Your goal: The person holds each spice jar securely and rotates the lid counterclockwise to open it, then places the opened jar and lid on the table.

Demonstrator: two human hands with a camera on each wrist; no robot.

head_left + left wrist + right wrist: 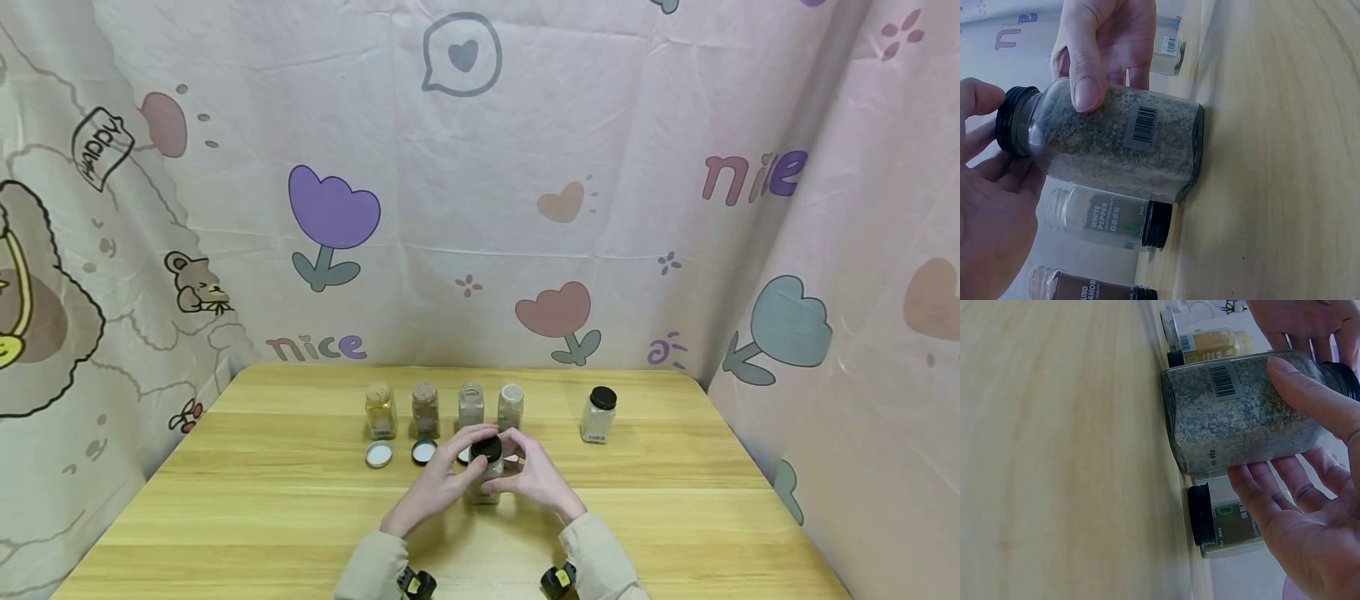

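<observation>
In front of me a clear glass jar [1116, 140] of coarse grey-and-white grains stands upright, its base at or close over the tabletop. Its black screw lid [1016, 122] is on. My left hand [442, 482] grips this lid from the side, thumb and fingers around the rim. Lower down, my right hand [536, 475] holds the body, its thumb [1297, 384] across one face and the fingers on the opposite one. A barcode label [1142, 127] shows on the jar. The hands partly cover the jar in the head view.
Behind stand uncapped jars in a row: yellow powder [381, 417], ground cinnamon [425, 417], white pepper [471, 404] and a pale one [511, 404]. A white-faced lid [378, 454] and a black-rimmed lid [423, 452] lie before them; others are half hidden. A black-capped jar [598, 421] stands right.
</observation>
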